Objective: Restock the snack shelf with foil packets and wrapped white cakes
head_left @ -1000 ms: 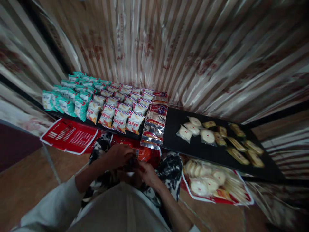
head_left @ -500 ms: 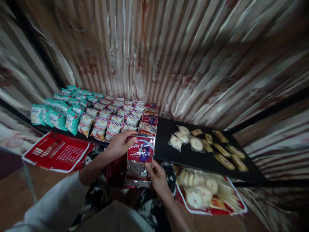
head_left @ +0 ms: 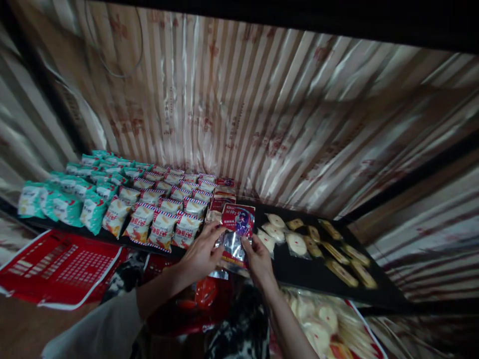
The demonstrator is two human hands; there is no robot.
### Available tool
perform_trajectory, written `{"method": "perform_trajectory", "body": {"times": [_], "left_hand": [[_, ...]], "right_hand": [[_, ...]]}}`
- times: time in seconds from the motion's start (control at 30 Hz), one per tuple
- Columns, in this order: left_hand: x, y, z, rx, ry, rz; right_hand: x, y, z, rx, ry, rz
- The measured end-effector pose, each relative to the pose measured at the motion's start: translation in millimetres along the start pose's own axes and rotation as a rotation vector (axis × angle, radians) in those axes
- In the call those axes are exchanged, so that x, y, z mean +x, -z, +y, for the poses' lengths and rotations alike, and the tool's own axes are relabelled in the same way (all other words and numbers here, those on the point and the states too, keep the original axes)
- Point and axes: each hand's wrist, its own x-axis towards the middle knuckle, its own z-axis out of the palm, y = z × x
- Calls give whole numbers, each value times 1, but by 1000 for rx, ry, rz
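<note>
A flat red-and-clear snack packet (head_left: 238, 219) with a purple figure on its front is held up at the front edge of the black shelf. My right hand (head_left: 260, 259) pinches its lower right side between thumb and fingers. At its left edge, my left hand (head_left: 202, 252) is closed with curled fingers and thumb against the packet. Right behind it, similar red packets (head_left: 220, 203) lie in a column on the shelf. Left of these stand rows of small white-and-red snack bags (head_left: 162, 227), then teal snack bags (head_left: 67, 207).
On the black shelf (head_left: 292, 269) to the right lie white round wrapped pieces (head_left: 297, 244) and long yellowish packets (head_left: 340, 271). Below are a red basket (head_left: 71, 264) at left and bagged white pieces (head_left: 318, 324) at right. Striped sheeting (head_left: 239, 109) hangs behind.
Both hands have carried the red packet forward and up toward the shelf column of similar packets. The view has tilted up, showing a dark bar at the top.
</note>
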Motion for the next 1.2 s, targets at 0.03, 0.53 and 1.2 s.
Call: {"method": "perform_trajectory", "body": {"times": [0.03,0.53,1.2], "left_hand": [[4,-2,0,16,-7,-14],[87,-19,-11,251,39,-73],[123,-23,-36,286,68,-175]], "right_hand": [[9,-1,-2,-18,12,-2],[151,-13,-20,-525,197,116],[192,-50,-25,-1202,283,114]]}}
